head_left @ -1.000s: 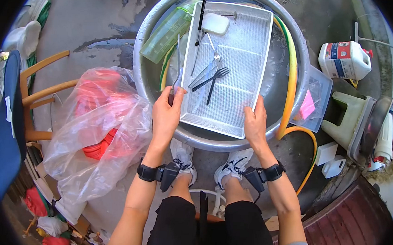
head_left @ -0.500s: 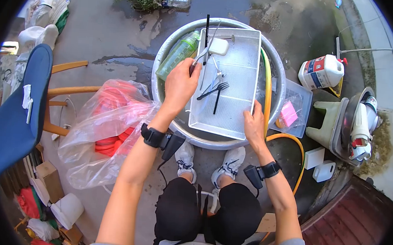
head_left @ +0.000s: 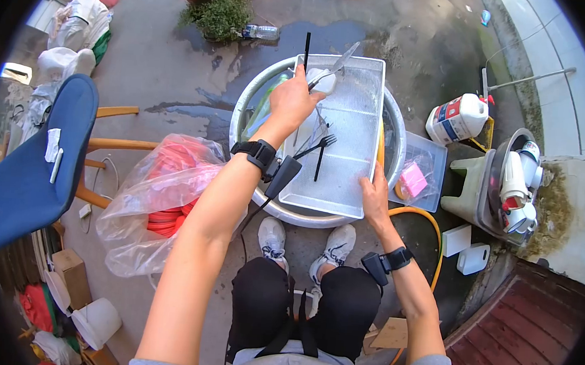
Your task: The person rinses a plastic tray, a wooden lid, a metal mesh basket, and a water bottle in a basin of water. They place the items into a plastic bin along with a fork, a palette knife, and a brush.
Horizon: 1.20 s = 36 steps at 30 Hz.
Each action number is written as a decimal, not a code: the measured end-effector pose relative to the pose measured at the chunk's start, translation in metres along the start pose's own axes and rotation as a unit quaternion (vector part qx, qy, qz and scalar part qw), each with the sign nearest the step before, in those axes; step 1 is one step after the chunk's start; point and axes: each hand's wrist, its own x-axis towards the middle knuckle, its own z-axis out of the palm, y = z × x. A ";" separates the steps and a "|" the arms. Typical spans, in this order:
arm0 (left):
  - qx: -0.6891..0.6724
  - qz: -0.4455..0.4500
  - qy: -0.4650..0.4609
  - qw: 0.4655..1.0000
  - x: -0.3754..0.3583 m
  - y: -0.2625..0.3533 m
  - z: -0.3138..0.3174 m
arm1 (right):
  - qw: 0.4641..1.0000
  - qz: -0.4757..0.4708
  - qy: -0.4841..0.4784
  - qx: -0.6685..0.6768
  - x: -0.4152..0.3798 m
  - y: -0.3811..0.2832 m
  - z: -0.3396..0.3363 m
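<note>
My left hand is closed over the far left part of a white mesh tray. From its fingers a metal knife with a dark handle points away to the right. A black stick rises beside the fingertips. My right hand grips the tray's near right edge. In the tray lie a white rounded object, a black fork and another thin black piece. The tray rests across a round metal basin; a green bottle inside it is partly hidden by my left hand.
Left of the basin lies a clear bag with red contents, near a blue chair. To the right are a plastic bin with a pink packet, a yellow hose, a white jug and a loaded stool.
My left hand has moved to the tray's far left, and the knife now leans to the right. My right hand stays on the tray's edge. The view has shifted, showing more ground beyond.
</note>
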 end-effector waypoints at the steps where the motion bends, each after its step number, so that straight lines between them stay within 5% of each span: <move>1: -0.005 -0.025 -0.017 1.000 0.002 0.003 -0.001 | 1.000 -0.002 0.000 0.000 0.000 0.000 -0.001; 19: -0.086 -0.002 -0.151 0.985 -0.060 0.031 -0.006 | 0.998 0.031 0.037 0.043 0.023 -0.034 -0.026; 27: -0.128 0.053 -0.022 0.990 -0.080 0.058 -0.017 | 0.979 0.077 -0.007 0.187 0.027 -0.039 -0.022; 32: -0.080 0.047 0.130 0.987 -0.064 0.020 -0.046 | 0.966 0.105 -0.020 0.234 0.021 -0.027 -0.031; 34: -0.163 -0.131 -0.083 0.974 -0.055 -0.006 -0.040 | 0.963 0.113 -0.021 0.242 0.022 -0.022 -0.034; 35: -0.162 -0.132 -0.083 0.974 -0.055 -0.011 -0.033 | 0.963 0.113 -0.021 0.242 0.022 -0.020 -0.036; 36: -0.256 -0.193 -0.179 0.930 -0.057 -0.010 -0.031 | 0.957 0.119 -0.040 0.260 0.021 -0.022 -0.038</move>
